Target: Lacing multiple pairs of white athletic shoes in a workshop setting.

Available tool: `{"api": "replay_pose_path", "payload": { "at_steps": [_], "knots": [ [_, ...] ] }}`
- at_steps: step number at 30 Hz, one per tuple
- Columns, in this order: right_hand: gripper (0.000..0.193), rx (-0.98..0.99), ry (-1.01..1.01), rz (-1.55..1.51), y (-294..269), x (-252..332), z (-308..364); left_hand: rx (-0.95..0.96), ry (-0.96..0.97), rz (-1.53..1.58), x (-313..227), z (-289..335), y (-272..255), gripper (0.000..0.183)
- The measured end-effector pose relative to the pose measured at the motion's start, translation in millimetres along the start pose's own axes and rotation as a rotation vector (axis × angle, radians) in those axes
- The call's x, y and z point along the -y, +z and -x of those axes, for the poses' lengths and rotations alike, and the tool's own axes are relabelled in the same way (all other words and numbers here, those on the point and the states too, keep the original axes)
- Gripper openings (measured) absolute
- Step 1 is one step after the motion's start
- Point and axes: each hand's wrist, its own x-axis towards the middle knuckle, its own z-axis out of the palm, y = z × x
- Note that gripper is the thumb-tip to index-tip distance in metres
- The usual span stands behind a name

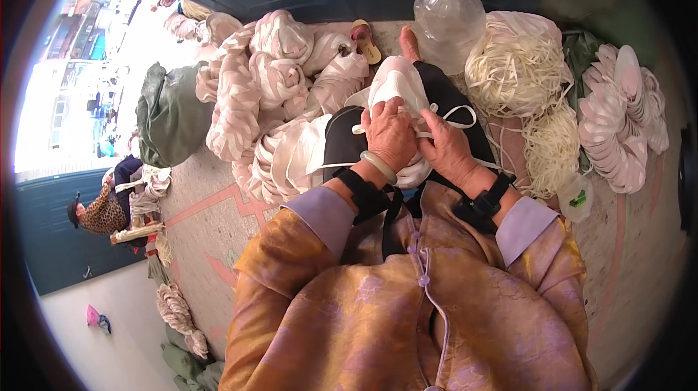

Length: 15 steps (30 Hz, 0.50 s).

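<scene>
A white shoe upper (397, 80) rests across my dark-trousered legs, its toe pointing away from me. My left hand (392, 133) lies over its left side, fingers curled down on the fabric. Close by on the right, my right hand (446, 145) has thumb and forefinger bent at the upper's edge, pinching around a white lace (459, 116). The lace loops out to both sides, beyond each hand. My fingers hide the exact spot where lace and fabric meet.
Stacked white uppers (280, 86) lie on the floor to my left, beside a green sack (171, 118). Loose laces (512, 75) are heaped at right, near more uppers (618, 122). A clear jug (447, 24) with a red cap stands ahead. Another person (105, 206) sits far left.
</scene>
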Motion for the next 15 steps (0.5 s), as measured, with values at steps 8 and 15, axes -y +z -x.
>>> {"api": "replay_pose_path", "payload": {
  "at_steps": [8,15],
  "knots": [
    [0.049,0.059,0.055,0.019,-7.7,-2.9,8.2,0.038,0.285,-0.19,0.9,12.3,-45.7,0.012],
    [0.049,0.038,-0.005,0.033,-2.5,-12.9,8.4,0.057,0.094,-0.351,92.1,74.7,-111.5,0.008]
  ]
}}
